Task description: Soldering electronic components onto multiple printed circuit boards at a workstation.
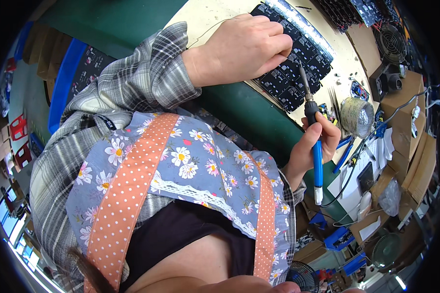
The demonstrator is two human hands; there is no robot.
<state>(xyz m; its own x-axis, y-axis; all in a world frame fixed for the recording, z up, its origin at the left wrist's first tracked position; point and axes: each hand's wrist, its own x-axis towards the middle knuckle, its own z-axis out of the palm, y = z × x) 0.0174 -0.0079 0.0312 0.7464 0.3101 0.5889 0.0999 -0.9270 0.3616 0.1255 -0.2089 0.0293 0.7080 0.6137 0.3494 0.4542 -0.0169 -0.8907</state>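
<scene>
So, right hand [314, 141] grips soldering iron [318, 168]; left hand [242, 49] curls over boards [283, 85], grasp unclear.

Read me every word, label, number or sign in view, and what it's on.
Black circuit-board panel: tiny white markings, too small to read.
Dark tag beside the apron: pale lettering, which I won't transcribe.
Soldering iron: no lettering I can make out.
</scene>
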